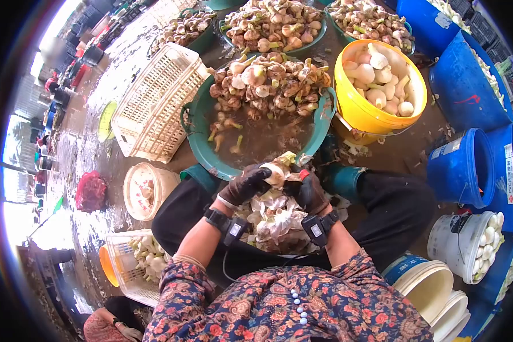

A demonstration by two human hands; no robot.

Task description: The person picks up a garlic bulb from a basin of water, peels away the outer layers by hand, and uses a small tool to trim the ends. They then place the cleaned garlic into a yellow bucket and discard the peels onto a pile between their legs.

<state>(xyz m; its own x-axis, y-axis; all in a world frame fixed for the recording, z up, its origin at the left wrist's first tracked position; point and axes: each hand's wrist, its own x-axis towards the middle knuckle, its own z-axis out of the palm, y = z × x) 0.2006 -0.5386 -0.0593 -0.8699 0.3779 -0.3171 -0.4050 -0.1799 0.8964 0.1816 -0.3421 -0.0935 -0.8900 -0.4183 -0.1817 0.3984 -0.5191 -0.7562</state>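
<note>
Left hand (246,186): bent fingers pinching a garlic bulb (276,176) at its left side | Right hand (312,192): curling equally near on the right; I'm not making out its grip | Bulb: sitting between them, stem (287,158) pointing away toward the green tub (199,140)

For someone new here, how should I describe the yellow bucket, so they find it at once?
Find the green tub of brown garlic in the middle. The yellow bucket stands by its right rim, toward the far side. Unlike the blue bucket further right, it is bright yellow and holds pale bulbs.
</note>
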